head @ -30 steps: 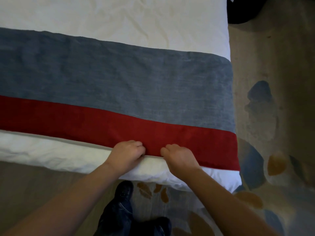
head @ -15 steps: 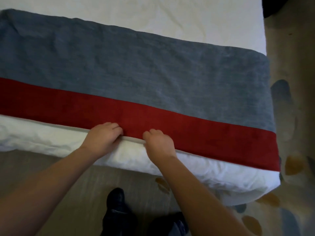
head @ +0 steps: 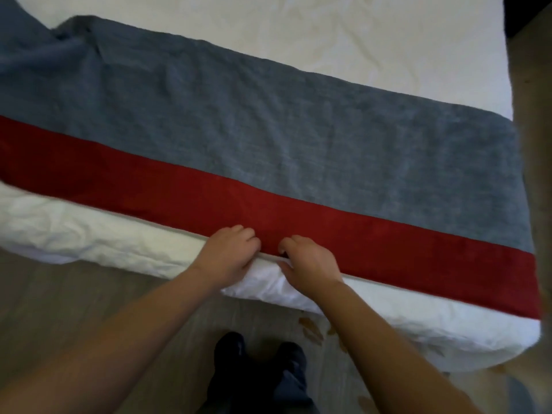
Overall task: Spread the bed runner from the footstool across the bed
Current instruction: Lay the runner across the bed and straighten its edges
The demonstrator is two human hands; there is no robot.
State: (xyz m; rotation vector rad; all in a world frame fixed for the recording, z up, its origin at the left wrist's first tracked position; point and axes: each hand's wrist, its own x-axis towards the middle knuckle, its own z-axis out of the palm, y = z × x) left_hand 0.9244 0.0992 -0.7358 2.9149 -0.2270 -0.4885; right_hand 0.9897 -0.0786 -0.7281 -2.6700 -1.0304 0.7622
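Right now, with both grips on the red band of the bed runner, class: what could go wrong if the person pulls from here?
1. The left grip and right grip sit close together on the red band of the bed runner, so a pull may drag only the middle and bow the edge.
2. The grey far-left corner is bunched; pulling here probably won't flatten it.
3. The white duvet beneath looks loose and could shift too.
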